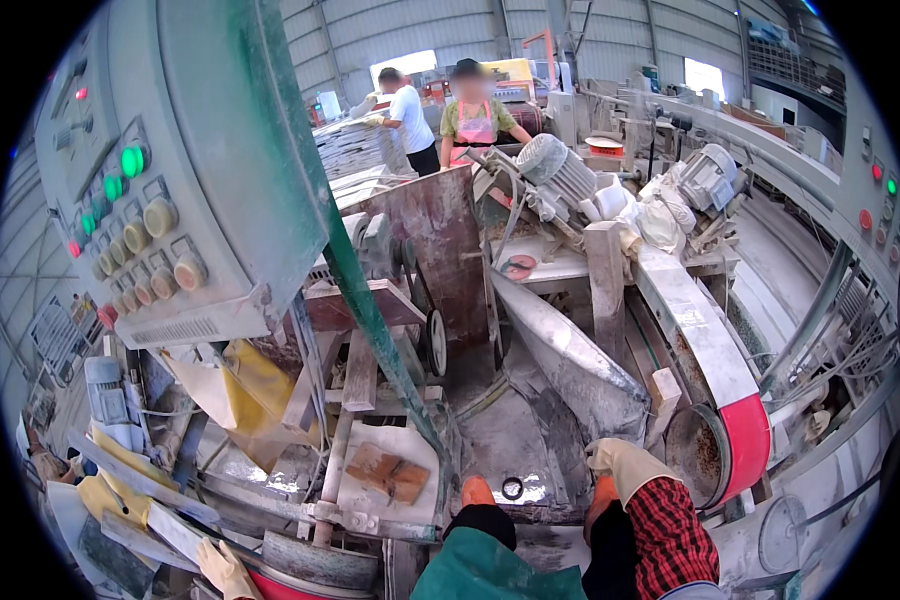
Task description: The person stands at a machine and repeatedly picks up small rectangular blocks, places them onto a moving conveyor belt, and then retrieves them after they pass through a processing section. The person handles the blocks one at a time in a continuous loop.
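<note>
My left hand (228,570), in a cream rubber glove, is at the lower left with its fingers stretched out. It lies at a pale flat strip (175,530) beside a red belt (280,588); whether it presses on the strip I cannot tell. My right hand (625,468), in a similar glove below a red-and-black checked sleeve, hangs just in front of a grey curved metal trough (590,385). Its fingers are loosely bent and partly hidden, with nothing visible in them. A wooden block (662,395) stands close beside it, and a red-edged belt wheel (745,450) is to its right.
A control cabinet (200,160) with lit buttons looms at upper left, above a green post (370,330). Electric motors (558,168) sit on machinery ahead. Two people stand beyond, one in a pink apron (473,128). A black ring (512,488) lies on the wet floor between my orange boots.
</note>
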{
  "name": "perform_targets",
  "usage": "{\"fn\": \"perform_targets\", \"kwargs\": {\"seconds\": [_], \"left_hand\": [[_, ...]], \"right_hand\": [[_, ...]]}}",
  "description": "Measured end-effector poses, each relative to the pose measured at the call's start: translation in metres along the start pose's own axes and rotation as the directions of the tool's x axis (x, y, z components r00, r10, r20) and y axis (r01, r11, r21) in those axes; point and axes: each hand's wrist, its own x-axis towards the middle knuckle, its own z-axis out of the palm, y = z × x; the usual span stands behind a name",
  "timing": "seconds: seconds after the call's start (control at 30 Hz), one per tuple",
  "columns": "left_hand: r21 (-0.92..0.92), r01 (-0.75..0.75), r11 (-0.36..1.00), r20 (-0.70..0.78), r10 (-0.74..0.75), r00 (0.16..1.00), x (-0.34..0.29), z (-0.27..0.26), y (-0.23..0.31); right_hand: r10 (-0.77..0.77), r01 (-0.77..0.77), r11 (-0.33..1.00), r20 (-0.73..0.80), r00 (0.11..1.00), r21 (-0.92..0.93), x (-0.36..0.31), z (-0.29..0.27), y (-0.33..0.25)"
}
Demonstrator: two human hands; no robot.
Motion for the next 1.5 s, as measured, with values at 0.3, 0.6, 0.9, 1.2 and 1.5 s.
{"fn": "perform_targets", "kwargs": {"seconds": [0.3,0.6,0.9,1.2,1.5], "left_hand": [[0.016,0.048,0.999,0.057,-0.049,0.997,-0.006,-0.001,0.0],[0.028,0.059,0.998,0.125,-0.062,0.99,-0.008,-0.011,0.013],[-0.021,0.194,0.981,0.218,-0.185,0.958,-0.018,-0.037,0.036],[-0.023,0.096,0.995,0.206,-0.089,0.975,0.011,0.028,-0.03],[-0.347,0.135,0.928,0.11,-0.103,0.989,0.012,0.03,-0.048]], "right_hand": [[0.038,-0.039,0.999,0.105,0.994,0.004,-0.033,-0.021,-0.025],[-0.04,0.041,0.992,-0.012,0.999,0.118,-0.031,-0.012,-0.013],[-0.112,0.125,0.988,-0.141,0.984,0.087,-0.04,-0.009,-0.008],[-0.183,0.209,0.97,-0.2,0.963,0.12,-0.058,-0.014,-0.011],[-0.207,0.228,0.959,-0.138,0.969,0.165,-0.082,-0.028,-0.02]]}}
